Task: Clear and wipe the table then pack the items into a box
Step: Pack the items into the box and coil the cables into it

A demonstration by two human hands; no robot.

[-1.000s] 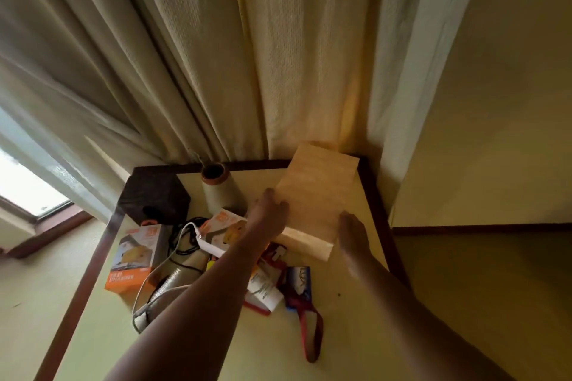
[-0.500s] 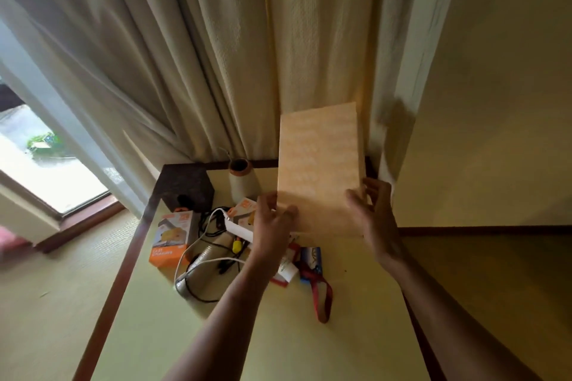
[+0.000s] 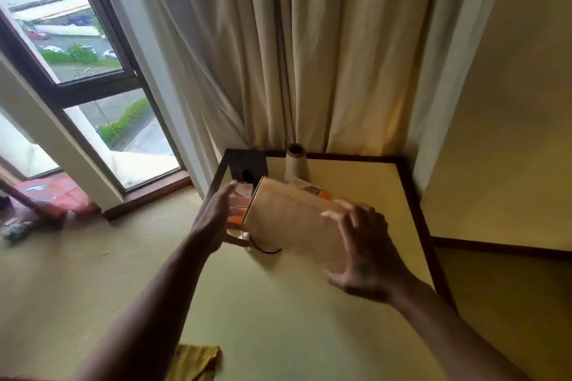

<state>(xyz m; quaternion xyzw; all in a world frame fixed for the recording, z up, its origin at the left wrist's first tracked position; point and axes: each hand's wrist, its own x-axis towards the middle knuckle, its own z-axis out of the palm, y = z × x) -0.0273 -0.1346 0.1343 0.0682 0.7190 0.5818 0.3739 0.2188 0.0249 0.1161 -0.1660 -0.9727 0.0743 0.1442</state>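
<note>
- Head view: my hands hold the box (image 3: 294, 223) above the table (image 3: 356, 185), tilted, its left end higher and its long side facing me.
- My right hand (image 3: 368, 254) grips the box's right end, fingers (image 3: 346, 219) spread over the near face, thumb below.
- My left hand (image 3: 216, 219) sits at the box's left end, fingers extended; the frame is blurred, so I cannot tell whether it grips or only touches the box.
- The box hides most of the items behind it. Orange packs (image 3: 240, 201) show just past its left end and upper edge.
- A black cable (image 3: 266, 249) loops on the table under the box's lower left corner.
- A cone spool (image 3: 295, 164) stands upright at the far edge, just beside a dark cube (image 3: 249, 165) in the far left corner.
- A yellow cloth (image 3: 195, 362) lies at the table's near left edge, well apart from the box.
- Curtains (image 3: 294, 56) hang behind the table; a window (image 3: 77, 56) is at left.
</note>
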